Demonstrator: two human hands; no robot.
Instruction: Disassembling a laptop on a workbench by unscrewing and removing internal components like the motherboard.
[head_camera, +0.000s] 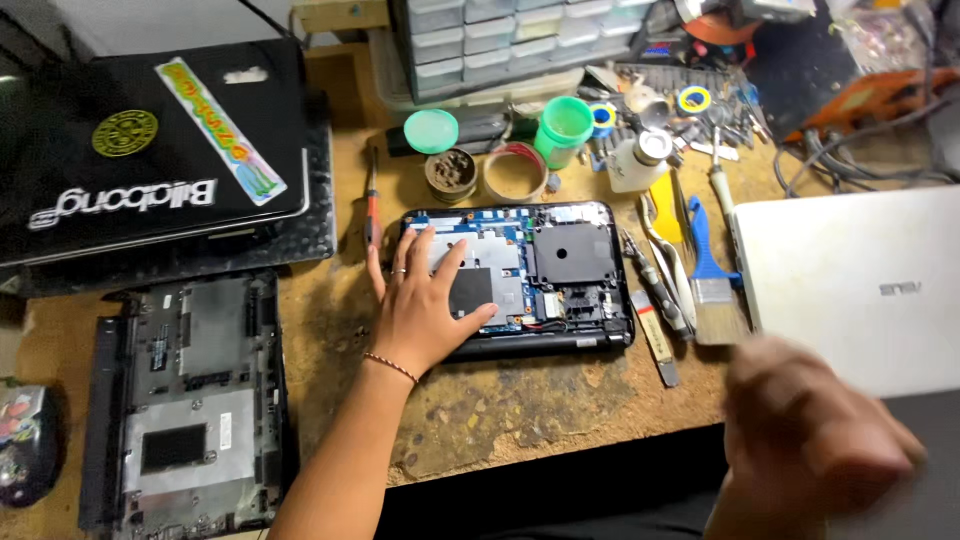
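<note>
Your left hand (425, 310) lies flat on the opened laptop (520, 275) at the middle of the desk (520, 400). Left of it lies a removed base cover (185, 400), and behind that a stack of closed laptops (150, 150). Right of the opened laptop lie a brush (712, 275) and tweezers (660, 285), then another closed laptop (850, 280). Your right hand (810, 445) hangs blurred before that one. Behind stand tape rolls (515, 172), a cup (563, 128) and drawers (510, 40).

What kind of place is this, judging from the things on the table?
Probably an electronics repair bench: the left hand rests flat on an opened laptop showing its circuit board, beside a brush, a screwdriver and small parts drawers.
</note>
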